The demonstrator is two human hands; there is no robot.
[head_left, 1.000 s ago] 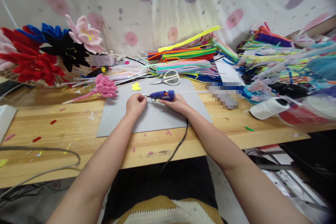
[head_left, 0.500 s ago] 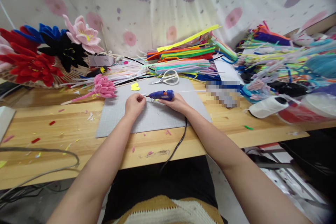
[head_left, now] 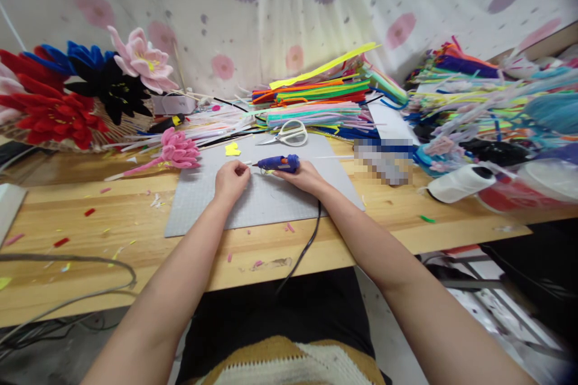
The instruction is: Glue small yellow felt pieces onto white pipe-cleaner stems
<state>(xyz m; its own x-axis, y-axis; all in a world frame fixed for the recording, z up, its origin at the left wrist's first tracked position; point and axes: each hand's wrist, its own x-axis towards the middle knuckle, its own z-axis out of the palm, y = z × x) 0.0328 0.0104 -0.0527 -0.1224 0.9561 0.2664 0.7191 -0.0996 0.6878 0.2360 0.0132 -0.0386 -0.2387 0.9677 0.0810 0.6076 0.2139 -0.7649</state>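
Note:
My right hand [head_left: 301, 177] is closed around a blue hot glue gun [head_left: 277, 163], its nozzle pointing left. In my left hand [head_left: 232, 180], thumb and fingers pinch a small white piece [head_left: 247, 163] whose kind is too small to make out. The nozzle tip is very close to that piece; whether they touch I cannot tell. Both hands are over a grey cutting mat [head_left: 198, 210]. Yellow scraps [head_left: 232, 149] lie on the mat beyond my left hand, and scissors with white handles [head_left: 292, 133] lie at its far edge.
A pink pipe-cleaner flower [head_left: 178, 150] lies left of the mat. Fuzzy flowers [head_left: 58, 114] fill the back left. Bundles of pipe cleaners [head_left: 320, 93] line the back. A white roll [head_left: 460, 183] lies at right. The black cord [head_left: 309, 243] hangs over the table's front edge.
The nozzle tip has moved very slightly away from my left fingers. Otherwise both hands hold nearly the same pose.

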